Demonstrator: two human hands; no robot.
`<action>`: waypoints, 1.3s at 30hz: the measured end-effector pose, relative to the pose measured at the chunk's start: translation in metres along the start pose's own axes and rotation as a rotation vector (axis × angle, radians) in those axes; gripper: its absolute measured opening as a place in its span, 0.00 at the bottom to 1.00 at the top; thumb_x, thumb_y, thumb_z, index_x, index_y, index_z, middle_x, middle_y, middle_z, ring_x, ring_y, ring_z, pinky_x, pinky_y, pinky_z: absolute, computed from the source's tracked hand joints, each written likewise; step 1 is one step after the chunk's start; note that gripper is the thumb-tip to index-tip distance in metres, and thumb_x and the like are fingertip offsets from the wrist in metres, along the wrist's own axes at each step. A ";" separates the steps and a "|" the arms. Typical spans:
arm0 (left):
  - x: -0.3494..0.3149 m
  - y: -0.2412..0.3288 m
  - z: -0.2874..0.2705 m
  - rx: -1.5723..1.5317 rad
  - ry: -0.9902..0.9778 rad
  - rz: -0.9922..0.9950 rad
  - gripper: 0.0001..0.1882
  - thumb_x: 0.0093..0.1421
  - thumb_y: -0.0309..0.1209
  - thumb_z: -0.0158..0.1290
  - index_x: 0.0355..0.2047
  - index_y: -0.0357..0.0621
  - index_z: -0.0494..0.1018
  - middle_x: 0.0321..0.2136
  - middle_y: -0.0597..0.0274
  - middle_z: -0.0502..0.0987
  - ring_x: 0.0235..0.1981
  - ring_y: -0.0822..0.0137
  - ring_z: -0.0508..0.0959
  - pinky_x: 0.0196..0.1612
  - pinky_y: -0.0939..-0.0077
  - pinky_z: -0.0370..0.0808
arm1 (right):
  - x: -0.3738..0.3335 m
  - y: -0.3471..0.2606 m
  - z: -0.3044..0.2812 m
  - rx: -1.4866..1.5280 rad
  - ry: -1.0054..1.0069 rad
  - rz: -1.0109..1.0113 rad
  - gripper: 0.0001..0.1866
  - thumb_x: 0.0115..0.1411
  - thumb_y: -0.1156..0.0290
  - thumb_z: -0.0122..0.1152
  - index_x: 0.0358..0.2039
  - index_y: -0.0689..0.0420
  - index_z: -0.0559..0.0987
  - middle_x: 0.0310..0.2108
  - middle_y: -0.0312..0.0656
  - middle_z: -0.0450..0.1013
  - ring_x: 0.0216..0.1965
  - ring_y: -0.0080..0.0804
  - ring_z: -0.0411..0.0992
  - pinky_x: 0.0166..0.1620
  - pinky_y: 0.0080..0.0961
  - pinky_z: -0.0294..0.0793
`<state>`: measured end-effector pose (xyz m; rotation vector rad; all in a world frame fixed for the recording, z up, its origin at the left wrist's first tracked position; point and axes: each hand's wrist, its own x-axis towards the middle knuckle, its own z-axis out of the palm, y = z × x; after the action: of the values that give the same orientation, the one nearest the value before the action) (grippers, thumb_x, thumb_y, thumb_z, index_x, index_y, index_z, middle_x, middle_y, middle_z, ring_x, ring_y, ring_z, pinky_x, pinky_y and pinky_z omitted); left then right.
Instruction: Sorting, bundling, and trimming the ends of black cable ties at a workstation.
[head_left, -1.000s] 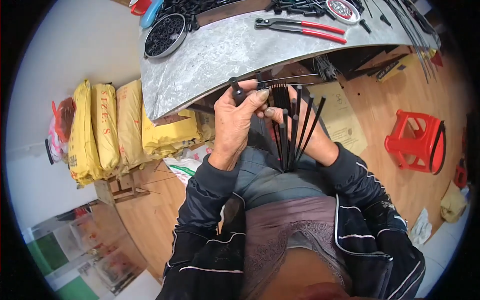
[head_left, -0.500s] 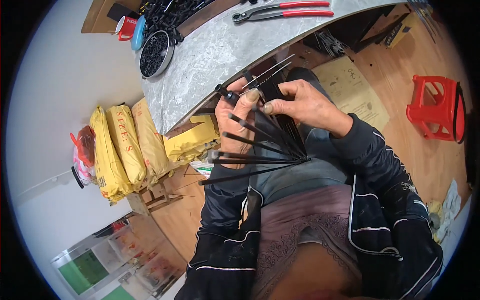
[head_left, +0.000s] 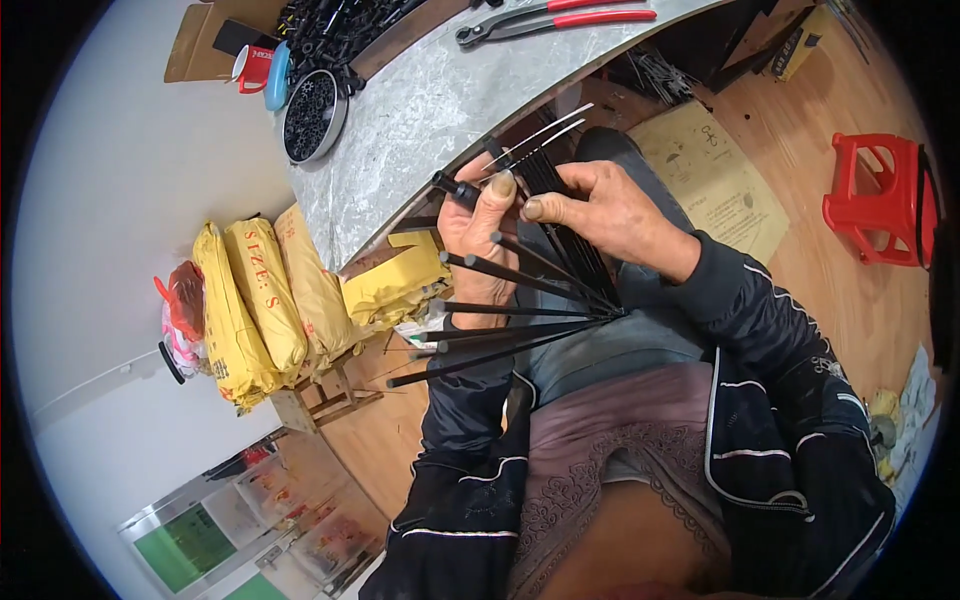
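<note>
An umbrella frame (head_left: 575, 235) of thin black ribs hangs over my lap. Several of its rods (head_left: 515, 308) fan out to the left, across my left wrist, and meet at a joint above my thigh. My left hand (head_left: 475, 235) is closed around a black plastic tube fitting (head_left: 458, 188) at the upper end, thumb pressed on top. Beside that thumb, two thin silvery wires (head_left: 545, 140) stick out to the upper right. My right hand (head_left: 630, 215) pinches the dense bundle of ribs between thumb and curled fingers, its thumb tip close to my left thumb.
A grey marbled table (head_left: 400, 130) curves ahead of me, bearing red-handled pliers (head_left: 555, 22), a round dish of small black rings (head_left: 315, 115) and a heap of black parts (head_left: 340, 45). Yellow sacks (head_left: 265, 300) stand at left, a red stool (head_left: 875, 200) at right, flattened cardboard (head_left: 720, 180) on the floor.
The loose rods at the left have swung a little and spread differently. Both hands keep their hold, while the whole view has shifted slightly.
</note>
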<state>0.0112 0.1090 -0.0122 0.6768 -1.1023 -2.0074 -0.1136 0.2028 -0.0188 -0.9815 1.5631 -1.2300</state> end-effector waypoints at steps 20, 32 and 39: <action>-0.004 0.001 -0.005 -0.011 -0.066 0.007 0.15 0.59 0.26 0.55 0.47 0.33 0.70 0.37 0.58 0.77 0.36 0.70 0.77 0.39 0.79 0.76 | 0.002 -0.003 -0.008 0.364 -0.178 0.160 0.18 0.56 0.57 0.65 0.29 0.62 0.82 0.21 0.32 0.73 0.25 0.16 0.65 0.29 0.19 0.67; -0.007 0.003 0.006 0.027 -0.032 0.038 0.16 0.61 0.28 0.55 0.48 0.36 0.70 0.40 0.60 0.76 0.39 0.70 0.77 0.45 0.76 0.74 | -0.003 -0.008 -0.007 0.325 -0.152 0.203 0.19 0.54 0.57 0.67 0.29 0.63 0.81 0.23 0.33 0.73 0.23 0.16 0.65 0.27 0.17 0.65; -0.013 0.003 0.014 -0.091 0.023 -0.021 0.17 0.57 0.27 0.59 0.46 0.36 0.71 0.29 0.63 0.76 0.27 0.73 0.74 0.29 0.82 0.71 | 0.000 0.012 0.000 0.669 -0.245 0.187 0.20 0.54 0.55 0.68 0.30 0.63 0.81 0.24 0.34 0.74 0.24 0.16 0.66 0.28 0.16 0.65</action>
<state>0.0095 0.1250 -0.0014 0.6651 -0.9879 -2.0493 -0.1147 0.2052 -0.0301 -0.5090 0.9235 -1.3125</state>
